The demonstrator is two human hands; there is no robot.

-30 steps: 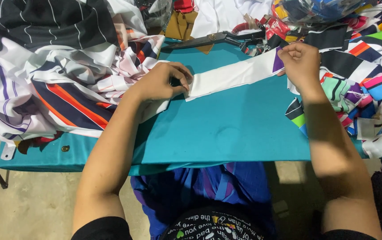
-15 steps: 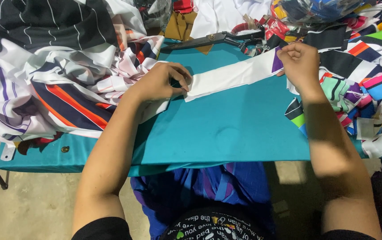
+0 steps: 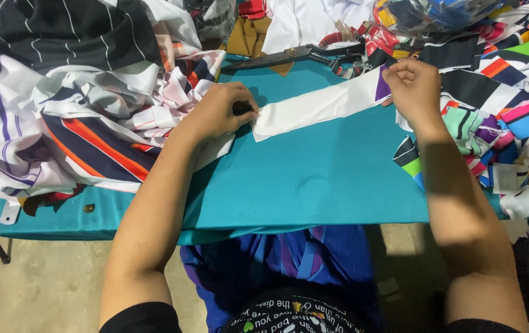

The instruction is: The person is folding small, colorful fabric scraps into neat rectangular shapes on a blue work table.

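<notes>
The left hand (image 3: 218, 111) and right hand (image 3: 413, 86) have fingers pinched on the long white cloth strip (image 3: 320, 105); it lies flat on the teal table (image 3: 313, 179).

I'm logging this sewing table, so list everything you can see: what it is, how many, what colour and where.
strip: one, white with a purple end, flat across the table, held at both ends
table: one, teal cover, centre
scissors: one pair, dark blades, far edge of the table
striped pile: one heap, black, white, navy and orange cloth, left side
scrap pile: one heap, many colours, right side
tan cloth: one piece, behind the scissors
blue cloth: one bundle, blue and purple, below the table's near edge
floor: beige, lower left
left hand: on the strip's left end
right hand: closed on the strip's purple end
</notes>
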